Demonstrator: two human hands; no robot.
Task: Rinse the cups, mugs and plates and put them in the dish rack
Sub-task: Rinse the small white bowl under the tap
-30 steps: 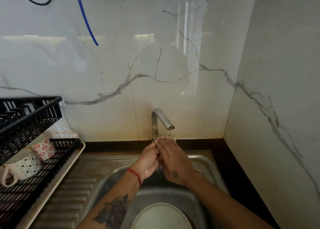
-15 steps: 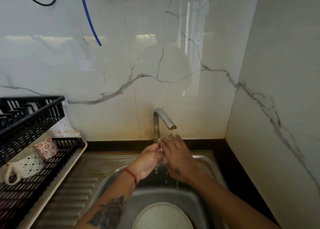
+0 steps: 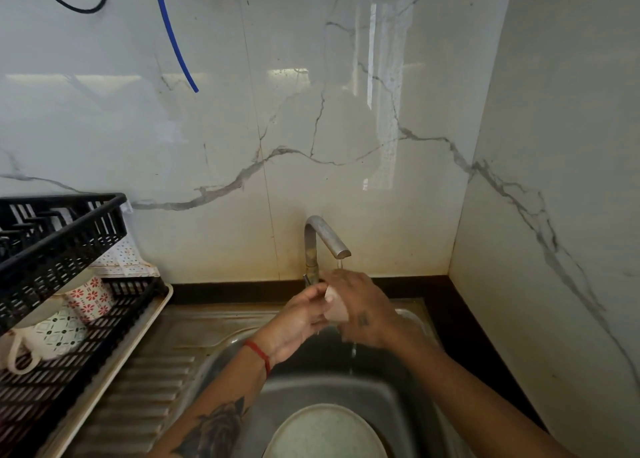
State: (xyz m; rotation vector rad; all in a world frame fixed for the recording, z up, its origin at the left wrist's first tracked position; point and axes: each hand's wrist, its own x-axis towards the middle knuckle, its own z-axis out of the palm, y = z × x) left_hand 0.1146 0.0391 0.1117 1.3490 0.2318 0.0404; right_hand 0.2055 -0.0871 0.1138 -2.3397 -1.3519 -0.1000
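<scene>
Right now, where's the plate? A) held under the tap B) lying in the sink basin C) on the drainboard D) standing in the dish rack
B: the plate lies in the sink basin, below both hands, while the dish rack on the left holds only patterned mugs.

A dull, stained grey metal faucet (image 3: 325, 239) is seen above a brushed steel sink (image 3: 388, 398) with a ribbed drainboard at 9 o'clock. Glossy veined marble wall panels (image 3: 311, 111) are shown behind. A black perforated plastic dish rack (image 3: 59, 236) and a matt speckled ceramic plate (image 3: 322, 433) are visible.
</scene>
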